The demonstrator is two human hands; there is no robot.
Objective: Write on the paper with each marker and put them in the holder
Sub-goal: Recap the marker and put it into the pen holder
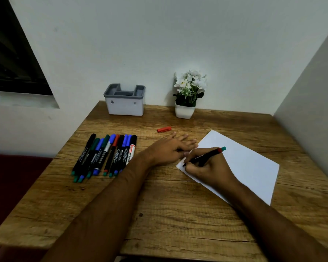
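A wooden table carries everything. Left of the left hand lies a row of markers, side by side and touching. Beyond that hand lies a red cap, and farther back stand a holder and a flowerpot. Paper lies under the right hand, the left hand flat just beside its corner

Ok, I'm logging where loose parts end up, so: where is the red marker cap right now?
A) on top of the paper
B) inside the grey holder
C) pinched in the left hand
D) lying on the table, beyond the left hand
D: the red cap lies alone on the wooden table, just past the fingers of the left hand, between it and the flower pot.
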